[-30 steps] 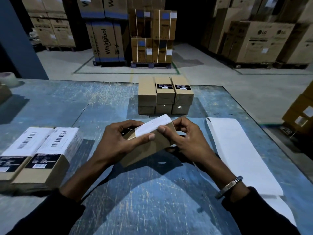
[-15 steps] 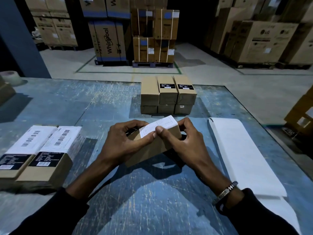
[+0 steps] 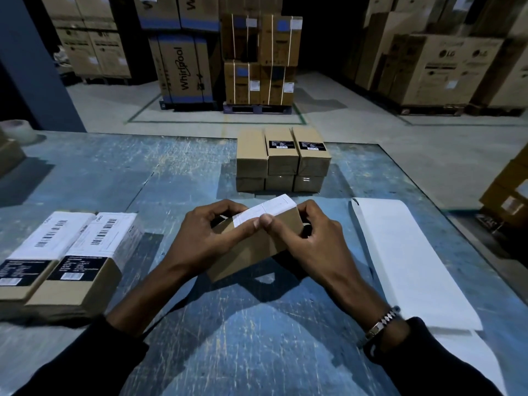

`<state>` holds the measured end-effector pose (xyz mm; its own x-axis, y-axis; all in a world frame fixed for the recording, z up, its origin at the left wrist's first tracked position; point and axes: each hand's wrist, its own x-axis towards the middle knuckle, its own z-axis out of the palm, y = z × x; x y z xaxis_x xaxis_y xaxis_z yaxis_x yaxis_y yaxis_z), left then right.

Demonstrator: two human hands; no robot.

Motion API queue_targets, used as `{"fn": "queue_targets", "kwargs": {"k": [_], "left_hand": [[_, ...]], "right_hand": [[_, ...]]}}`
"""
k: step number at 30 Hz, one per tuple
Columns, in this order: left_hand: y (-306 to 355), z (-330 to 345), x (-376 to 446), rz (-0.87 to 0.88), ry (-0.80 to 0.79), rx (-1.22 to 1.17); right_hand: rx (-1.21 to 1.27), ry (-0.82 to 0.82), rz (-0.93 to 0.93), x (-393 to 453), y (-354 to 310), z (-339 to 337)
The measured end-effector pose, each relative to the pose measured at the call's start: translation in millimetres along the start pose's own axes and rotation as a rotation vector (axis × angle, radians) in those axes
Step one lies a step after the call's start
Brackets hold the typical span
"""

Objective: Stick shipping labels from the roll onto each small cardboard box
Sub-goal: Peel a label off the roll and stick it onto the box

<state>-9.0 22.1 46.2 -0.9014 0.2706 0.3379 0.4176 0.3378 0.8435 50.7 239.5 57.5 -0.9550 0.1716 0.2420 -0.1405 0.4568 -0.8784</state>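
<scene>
- A small box (image 3: pixel 251 247) is held tilted between both hands over the blue table (image 3: pixel 257 338), its near lower corner down at the tabletop.
- A white label (image 3: pixel 264 211) lies along the box's upper face, running from the left hand to the box's far right corner.
- The left hand (image 3: pixel 211 238) curls round the box's left end, with its thumb pressed on the label's near edge.
- The right hand (image 3: pixel 308 241) curls round the box's right end; its thumb tip meets the left thumb on that same edge, so both hands are clamped on the box.
- A metal bracelet (image 3: pixel 380 324) sits on the right wrist, just above a dark sleeve.
- Just to the right of the right hand a long white liner strip (image 3: pixel 405 267) lies flat on the table, running back toward the person.
- Beyond the hands, near but apart, stands a stack (image 3: pixel 281 161) of small boxes, three across and two high; two of the top ones carry black stickers.
- Well to the left of the left hand two labelled boxes (image 3: pixel 68 261) lie side by side, touching, each with a white barcode label on top.
- Far off to the left, at the table's back edge, sits a tape roll (image 3: pixel 17 130).
- Behind the table, large cartons (image 3: pixel 185 70) stand on the warehouse floor.
</scene>
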Motion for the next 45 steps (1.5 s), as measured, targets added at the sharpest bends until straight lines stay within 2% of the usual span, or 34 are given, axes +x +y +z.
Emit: {"fn": "queue_targets", "kwargs": {"k": [7, 10, 13, 15, 17, 20, 23, 26, 28, 30, 34, 36, 39, 42, 45], "left_hand": [[-4, -2, 1, 0.026, -0.003, -0.002], [-5, -3, 0, 0.063, 0.027, 0.022], [-3, -10, -1, 0.277, 0.096, 0.213], [-1, -13, -2, 0.494, 0.127, 0.458], [1, -11, -3, 0.659, 0.166, 0.650], [4, -7, -7, 0.750, 0.150, 0.678], [5, -8, -4, 0.697, 0.084, 0.569], [1, -11, -1, 0.461, 0.030, 0.459], [-5, -12, 1, 0.355, -0.050, 0.351], [-8, -13, 2, 0.323, -0.125, 0.213], [-9, -12, 3, 0.377, 0.031, 0.299], [-9, -6, 1, 0.429, 0.070, 0.398], [-10, 3, -3, 0.501, 0.096, 0.518], [-8, 8, -5, 0.476, 0.101, 0.522], [-9, 10, -7, 0.455, 0.129, 0.510]], "right_hand": [[-0.040, 0.021, -0.065, 5, 2, -3], [-0.014, -0.010, -0.020, 6, 2, -1], [0.207, -0.057, 0.126, 11, -1, -6], [0.383, -0.156, 0.217, 13, -4, -11], [0.457, -0.240, 0.253, 14, -2, -12], [0.524, -0.224, 0.254, 18, 5, -15], [0.479, -0.245, 0.126, 24, 12, -31], [0.378, -0.344, -0.026, 25, 17, -40], [0.412, -0.427, -0.066, 23, 18, -37], [0.474, -0.495, -0.070, 22, 16, -34], [0.506, -0.544, -0.067, 22, 15, -37], [0.488, -0.516, -0.025, 20, 15, -35], [0.409, -0.333, 0.041, 16, 11, -20], [0.348, -0.200, 0.082, 14, 12, -7], [0.356, -0.169, 0.081, 12, 14, -2]]}}
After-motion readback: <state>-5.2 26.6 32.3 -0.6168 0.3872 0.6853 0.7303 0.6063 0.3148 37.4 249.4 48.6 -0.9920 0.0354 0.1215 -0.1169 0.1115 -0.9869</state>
